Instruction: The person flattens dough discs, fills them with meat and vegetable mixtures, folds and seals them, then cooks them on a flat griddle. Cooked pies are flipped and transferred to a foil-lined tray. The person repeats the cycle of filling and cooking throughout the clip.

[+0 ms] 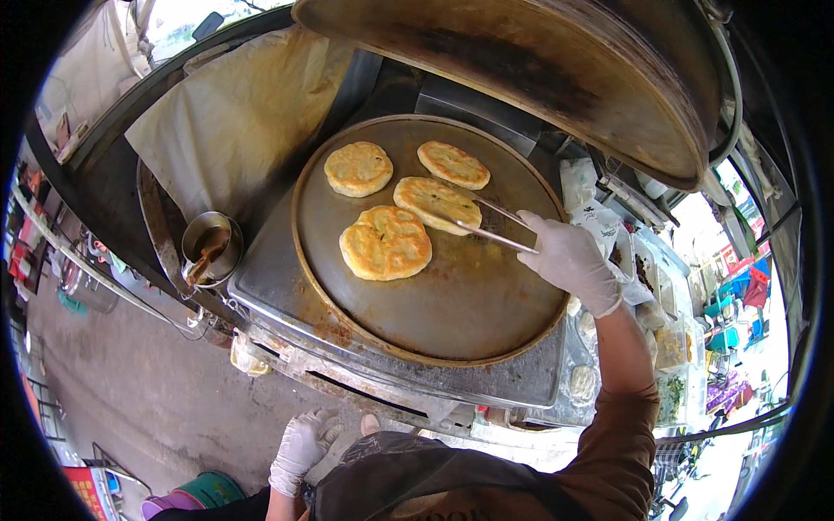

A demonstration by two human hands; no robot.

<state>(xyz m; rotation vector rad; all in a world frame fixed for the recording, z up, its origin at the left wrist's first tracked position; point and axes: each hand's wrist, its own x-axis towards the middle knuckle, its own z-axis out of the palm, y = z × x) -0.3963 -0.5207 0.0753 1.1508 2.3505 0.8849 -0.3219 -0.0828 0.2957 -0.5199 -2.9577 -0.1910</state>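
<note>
In a thin white glove, my right hand grips a pair of metal tongs over the round griddle. The tongs' arms reach to an oval browned flatbread, one arm across its top and the other along its near edge. Three more golden flatbreads lie on the hot plate: a large one at the front, a round one at the back left and another at the back right. My left hand, also gloved, hangs low beside my apron, away from the griddle, its fingers loosely curled with nothing visible in them.
A raised round griddle lid overhangs the back. At left stands a metal pot with brown liquid and a brush-like utensil, below a stained cloth. Dough pieces and filling tubs sit to the right.
</note>
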